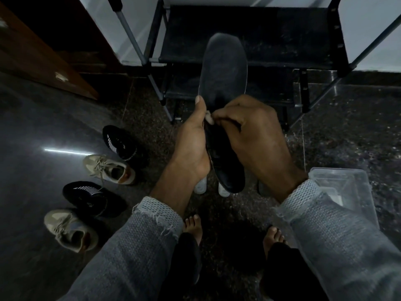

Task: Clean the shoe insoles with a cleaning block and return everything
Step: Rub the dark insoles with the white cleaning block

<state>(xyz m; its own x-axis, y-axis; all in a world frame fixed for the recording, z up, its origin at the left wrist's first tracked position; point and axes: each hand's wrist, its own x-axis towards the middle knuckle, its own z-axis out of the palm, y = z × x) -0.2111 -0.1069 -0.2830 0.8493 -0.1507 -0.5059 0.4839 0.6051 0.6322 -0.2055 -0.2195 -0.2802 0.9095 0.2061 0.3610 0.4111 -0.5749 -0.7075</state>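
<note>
We hold the long dark flat insole (223, 68) upright over the floor: left hand (193, 137) grips its heel edge, right hand (249, 131) pinches the small pale cleaning block (209, 118) against it. Long axis runs away from us; we judge strokes go up.

At the centre, the left hand (193, 137) grips a dark insole (223, 68) that points toward twelve o'clock, while the right hand (253, 131) pinches a small pale cleaning block (209, 118) against it. Four shoes (108, 168) sit on the floor (32, 127) at nine o'clock, a clear plastic box (347, 192) at four, a black rack (282, 40) at twelve.
</note>
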